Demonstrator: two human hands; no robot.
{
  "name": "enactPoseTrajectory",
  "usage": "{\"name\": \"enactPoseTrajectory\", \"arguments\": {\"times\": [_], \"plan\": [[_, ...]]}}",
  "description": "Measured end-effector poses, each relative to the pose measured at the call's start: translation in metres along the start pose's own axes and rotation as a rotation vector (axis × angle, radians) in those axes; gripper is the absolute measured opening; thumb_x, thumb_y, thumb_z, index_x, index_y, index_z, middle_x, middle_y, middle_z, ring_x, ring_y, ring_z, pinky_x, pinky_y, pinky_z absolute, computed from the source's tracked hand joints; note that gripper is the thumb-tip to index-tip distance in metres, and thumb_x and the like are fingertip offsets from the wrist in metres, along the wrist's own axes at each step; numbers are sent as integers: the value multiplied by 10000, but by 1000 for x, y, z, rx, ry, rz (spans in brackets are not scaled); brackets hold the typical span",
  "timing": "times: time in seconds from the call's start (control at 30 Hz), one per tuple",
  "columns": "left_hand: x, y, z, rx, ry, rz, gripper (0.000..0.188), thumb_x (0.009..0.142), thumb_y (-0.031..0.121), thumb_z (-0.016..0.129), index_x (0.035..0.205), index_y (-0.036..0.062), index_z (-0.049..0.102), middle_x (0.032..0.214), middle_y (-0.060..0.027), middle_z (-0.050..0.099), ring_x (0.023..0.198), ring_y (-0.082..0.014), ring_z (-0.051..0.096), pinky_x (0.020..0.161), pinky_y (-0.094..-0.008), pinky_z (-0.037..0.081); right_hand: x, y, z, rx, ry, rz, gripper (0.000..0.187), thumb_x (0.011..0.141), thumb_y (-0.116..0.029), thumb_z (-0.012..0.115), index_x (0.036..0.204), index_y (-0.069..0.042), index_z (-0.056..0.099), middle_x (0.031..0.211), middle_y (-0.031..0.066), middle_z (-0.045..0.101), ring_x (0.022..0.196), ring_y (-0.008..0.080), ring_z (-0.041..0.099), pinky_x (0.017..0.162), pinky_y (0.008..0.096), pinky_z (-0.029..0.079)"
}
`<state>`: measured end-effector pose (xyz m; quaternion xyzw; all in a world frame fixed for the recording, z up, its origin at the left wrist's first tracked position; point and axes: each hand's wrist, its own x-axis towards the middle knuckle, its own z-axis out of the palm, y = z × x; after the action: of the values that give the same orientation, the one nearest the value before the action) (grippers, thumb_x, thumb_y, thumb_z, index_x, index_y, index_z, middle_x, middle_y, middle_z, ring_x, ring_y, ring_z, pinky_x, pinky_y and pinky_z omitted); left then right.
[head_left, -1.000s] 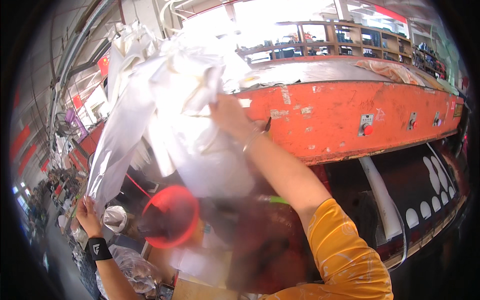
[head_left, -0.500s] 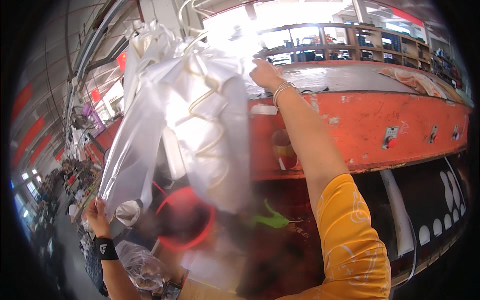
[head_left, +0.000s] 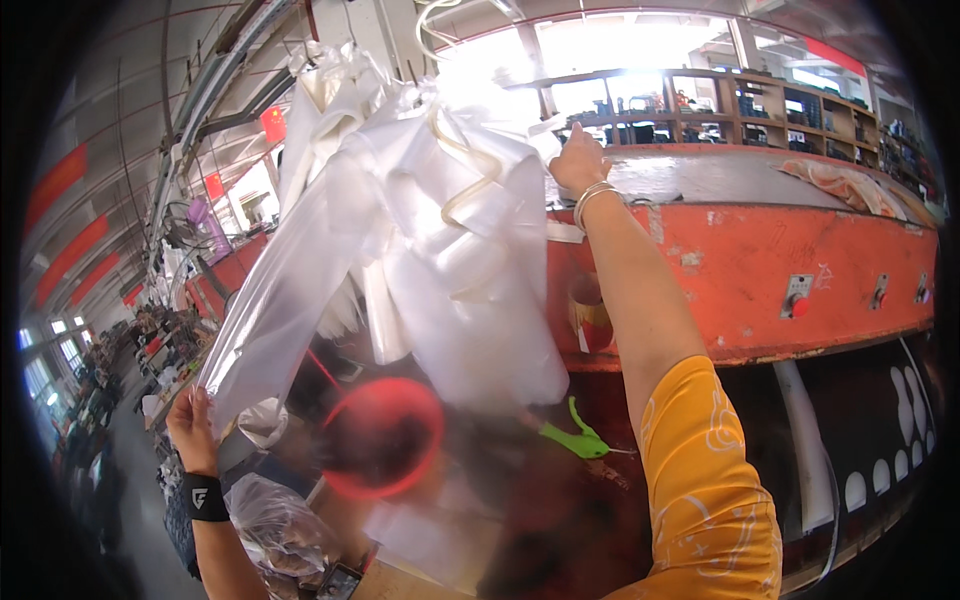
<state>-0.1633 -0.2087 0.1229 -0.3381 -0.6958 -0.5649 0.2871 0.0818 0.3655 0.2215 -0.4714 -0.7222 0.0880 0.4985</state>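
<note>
A: Far left of the press (head_left: pixel 760 270), what does your left hand (head_left: pixel 192 425) do?

B: It pinches the lower corner of the clear bag (head_left: pixel 420 250), fingers closed on the film. A black wristband (head_left: pixel 204 497) sits on that wrist. Below it, well left of the press, lies a crumpled bag (head_left: pixel 275 520) with something dark inside.

A: And the clear bag itself?

B: You hold it stretched in the air, left of the press and partly in front of its orange face. It runs from your left hand up to the top of the press. Pale rolled or folded pieces show through the film; what they are cannot be told.

A: What lies under it?

B: A blurred red ring (head_left: pixel 385 440), low and left of the press front, and a green tool (head_left: pixel 575 438) just beside the press's lower edge.

A: Your right hand (head_left: pixel 578 160)?

B: It is raised at the top left corner of the press, clenched on the upper end of the bag. A bracelet (head_left: pixel 590 197) circles the wrist and the sleeve (head_left: pixel 710 480) is yellow.

A: Beyond the press?

B: Shelves (head_left: pixel 760 105) stand behind its top.
</note>
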Motion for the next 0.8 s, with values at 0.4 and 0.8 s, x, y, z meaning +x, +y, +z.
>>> {"name": "enactPoseTrajectory", "arguments": {"times": [0.4,0.8], "plan": [[28,-25,-5,-13,-29,74,171,924,207,556,863,54,600,710,69,509,602,-11,397,525,-168,280,7,7,-28,394,282,-393,192,834,-249,576,905,-79,630,720,143,639,709,276,643,649,367,490],[-72,59,123,99,53,289,451,894,139,536,1298,-27,423,1283,-146,476,1150,-222,459,973,-344,345,-296,8,-102,370,-509,-1125,232,813,-124,486,1016,-26,541,663,135,555,626,294,596,561,445,445]]}}
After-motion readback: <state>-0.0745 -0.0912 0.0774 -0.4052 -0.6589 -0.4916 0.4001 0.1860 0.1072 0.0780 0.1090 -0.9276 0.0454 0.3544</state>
